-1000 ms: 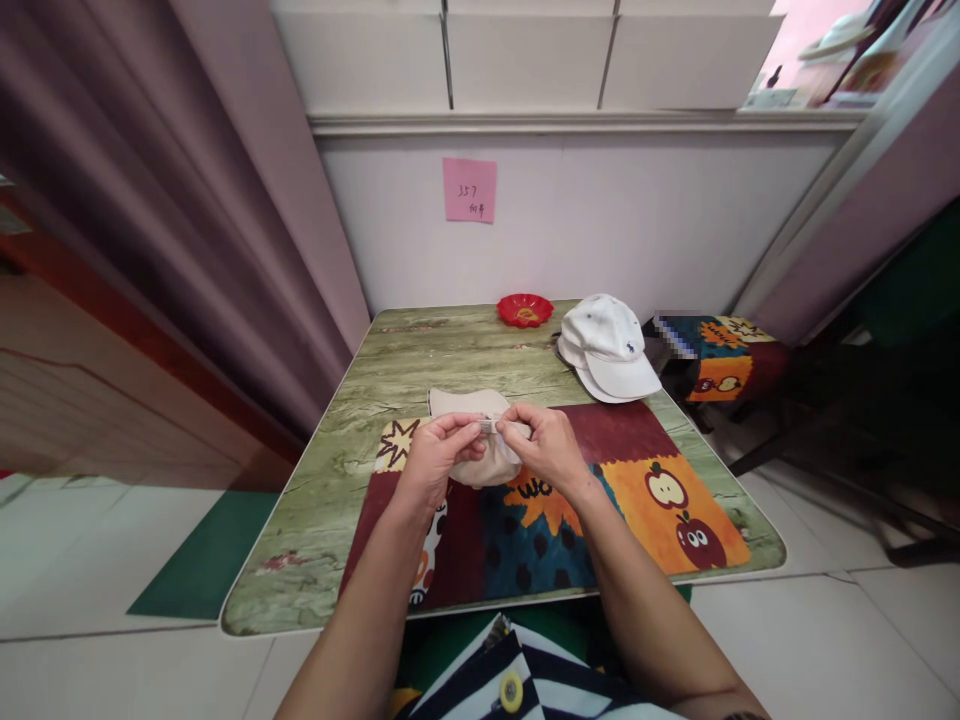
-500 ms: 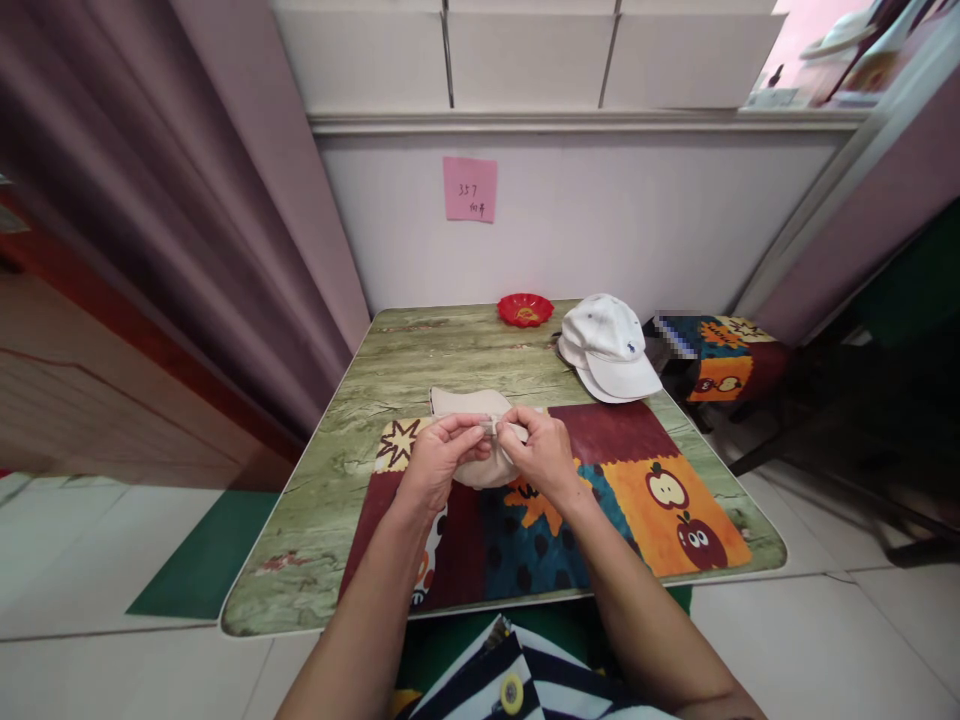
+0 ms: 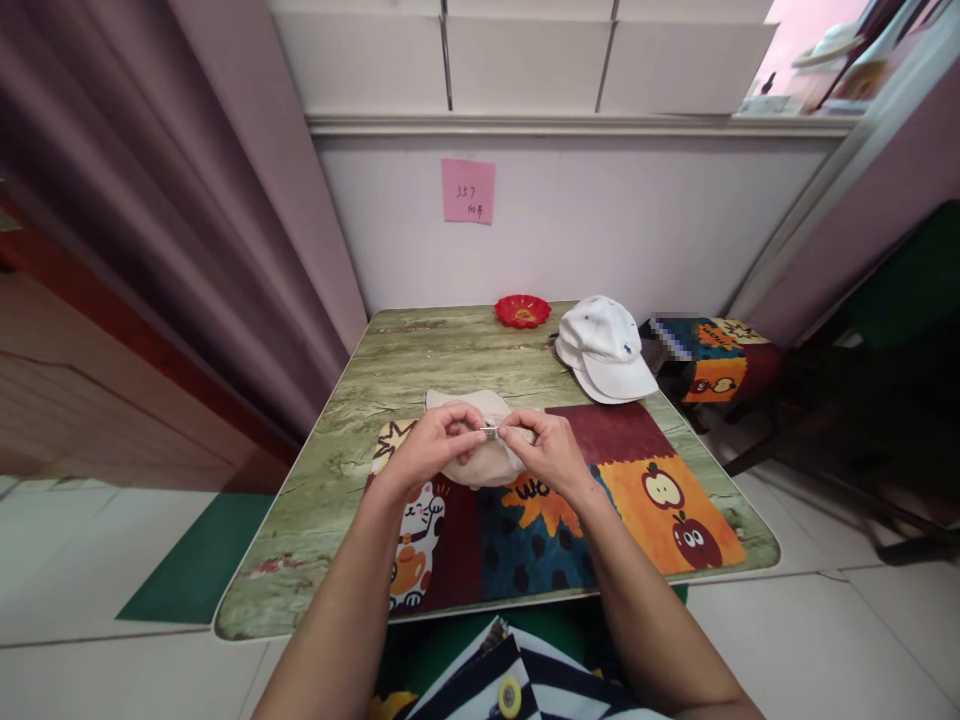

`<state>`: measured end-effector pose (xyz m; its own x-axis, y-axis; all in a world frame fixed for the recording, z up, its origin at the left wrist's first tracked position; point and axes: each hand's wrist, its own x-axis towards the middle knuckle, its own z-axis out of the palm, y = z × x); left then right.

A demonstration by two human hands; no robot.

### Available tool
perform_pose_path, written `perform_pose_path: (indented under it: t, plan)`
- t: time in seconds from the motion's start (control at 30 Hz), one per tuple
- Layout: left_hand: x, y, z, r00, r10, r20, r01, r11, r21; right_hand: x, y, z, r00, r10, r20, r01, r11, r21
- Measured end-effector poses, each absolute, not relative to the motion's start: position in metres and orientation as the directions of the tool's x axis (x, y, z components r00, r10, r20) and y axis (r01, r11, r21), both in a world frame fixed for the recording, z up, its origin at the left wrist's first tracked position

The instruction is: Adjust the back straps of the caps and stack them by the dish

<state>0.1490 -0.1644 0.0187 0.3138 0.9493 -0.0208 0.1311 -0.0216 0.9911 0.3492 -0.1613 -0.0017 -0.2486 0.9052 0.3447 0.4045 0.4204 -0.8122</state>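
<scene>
A beige cap [image 3: 487, 468] lies on the patterned mat in front of me, its brim pointing away toward the wall. At its back strap sits a small metal buckle [image 3: 489, 432]. My left hand [image 3: 439, 442] is closed in a pinch at the buckle's left side, thumb against forefinger. From the right, my right hand [image 3: 547, 450] pinches the strap close beside the buckle. The fingertips of both hands are a short gap apart. Fingers partly cover the strap, so how it runs through the buckle cannot be made out.
White caps [image 3: 606, 345], stacked together, stand at the table's back right. A red scalloped dish [image 3: 523, 311] is near the wall. The colourful mat [image 3: 461, 560] covers the front of the wood-patterned table [image 3: 420, 350]. Beyond the right edge is a patterned stool [image 3: 712, 365].
My hands have drawn slightly apart at the strap, and the metal buckle shows more clearly between them. More of the cap is visible below my fingers. The view has shifted slightly.
</scene>
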Motion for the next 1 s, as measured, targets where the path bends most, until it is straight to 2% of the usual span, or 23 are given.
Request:
perform_pose_path:
  t: [0.17, 0.33, 0.7, 0.87, 1.0]
  plan:
    - [0.148, -0.163, 0.017, 0.244, 0.970, -0.016, 0.058, 0.002, 0.998, 0.350, -0.163, 0.003, -0.246, 0.906, 0.346, 0.422, 0.421, -0.803]
    - [0.149, -0.168, 0.025, 0.291, 0.955, -0.066, 0.118, 0.032, 0.993, 0.349, -0.165, 0.009, -0.287, 0.902, 0.324, 0.426, 0.423, -0.800]
    - [0.150, -0.172, 0.024, 0.256, 0.964, -0.068, 0.155, 0.029, 0.988, 0.350, -0.163, 0.002, -0.261, 0.906, 0.333, 0.386, 0.414, -0.824]
    - [0.151, -0.175, 0.021, 0.272, 0.961, 0.051, 0.055, -0.068, 0.996, 0.351, -0.160, -0.004, -0.271, 0.909, 0.317, 0.320, 0.396, -0.861]
    - [0.155, -0.174, 0.010, 0.229, 0.933, 0.277, 0.209, -0.325, 0.922, 0.348, -0.158, -0.009, -0.292, 0.921, 0.259, 0.215, 0.327, -0.920]
